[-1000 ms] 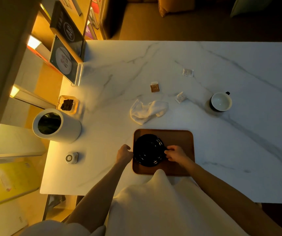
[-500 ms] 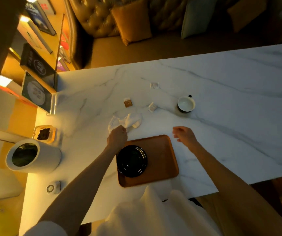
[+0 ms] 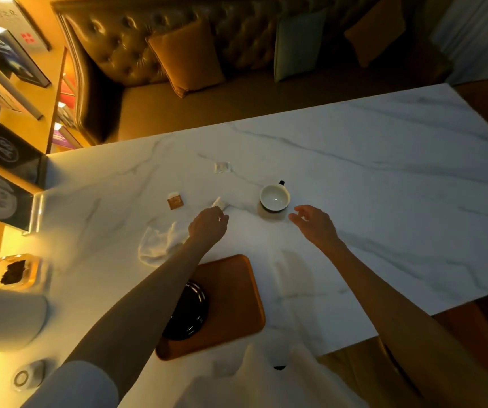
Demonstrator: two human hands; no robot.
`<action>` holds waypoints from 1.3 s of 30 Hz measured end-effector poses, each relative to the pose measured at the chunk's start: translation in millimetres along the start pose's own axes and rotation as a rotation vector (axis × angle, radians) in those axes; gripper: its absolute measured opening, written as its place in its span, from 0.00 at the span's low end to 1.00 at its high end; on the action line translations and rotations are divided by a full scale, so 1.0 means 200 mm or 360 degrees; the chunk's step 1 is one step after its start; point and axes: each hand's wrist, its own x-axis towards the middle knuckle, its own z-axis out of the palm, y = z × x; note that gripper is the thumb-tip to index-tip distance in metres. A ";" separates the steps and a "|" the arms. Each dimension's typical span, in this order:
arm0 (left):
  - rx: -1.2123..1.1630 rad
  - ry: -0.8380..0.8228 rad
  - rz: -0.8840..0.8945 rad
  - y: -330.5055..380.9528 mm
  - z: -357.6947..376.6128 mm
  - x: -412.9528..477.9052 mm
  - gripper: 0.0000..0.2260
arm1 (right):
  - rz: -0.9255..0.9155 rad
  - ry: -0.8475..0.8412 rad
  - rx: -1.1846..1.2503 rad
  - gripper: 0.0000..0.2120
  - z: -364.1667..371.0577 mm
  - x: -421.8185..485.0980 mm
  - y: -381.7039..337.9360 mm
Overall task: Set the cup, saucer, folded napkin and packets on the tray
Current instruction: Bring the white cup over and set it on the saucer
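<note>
Right hand (image 3: 313, 223), fingers spread wide, nears the cup (image 3: 274, 198); left hand (image 3: 207, 226) pinches a white packet (image 3: 220, 203); a hasty reach could tip the cup.

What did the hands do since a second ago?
Both let go of the saucer and reached forward: the left hand to the nearest white packet, the right hand toward the cup. Saucer, tray, napkin, other packets stayed put.
</note>
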 end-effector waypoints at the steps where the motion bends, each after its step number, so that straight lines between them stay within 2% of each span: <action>1: -0.0012 -0.0020 -0.0009 0.03 0.03 0.02 0.13 | -0.0007 -0.0020 -0.0032 0.21 -0.02 0.04 0.01; 13: -0.0030 -0.0195 -0.0206 0.25 0.28 0.40 0.18 | -0.0018 -0.0252 -0.0232 0.25 -0.03 0.62 0.11; 18: 0.0047 -0.0267 -0.0195 0.33 0.37 0.59 0.18 | 0.0071 -0.0427 -0.0277 0.30 0.09 0.83 0.13; 21: 0.0050 -0.0343 -0.0158 0.37 0.44 0.69 0.20 | 0.0089 -0.0518 -0.0233 0.27 0.16 0.90 0.16; 26: -0.0245 -0.0571 -0.0229 0.45 0.56 0.77 0.20 | 0.0159 -0.0567 -0.0059 0.22 0.23 0.93 0.24; 29: -0.0584 -0.0614 -0.0381 0.46 0.62 0.77 0.17 | 0.0226 -0.0653 0.0195 0.24 0.25 0.93 0.28; 32: -0.0938 -0.0587 -0.0538 0.47 0.64 0.75 0.17 | 0.0222 -0.0636 0.0330 0.21 0.27 0.94 0.29; 36: -0.1025 -0.0593 -0.0660 0.48 0.63 0.70 0.16 | 0.0183 -0.0603 0.0314 0.15 0.28 0.91 0.27; 39: -0.1085 -0.0604 -0.0768 0.45 0.62 0.62 0.16 | 0.0178 -0.0633 0.0329 0.17 0.28 0.85 0.26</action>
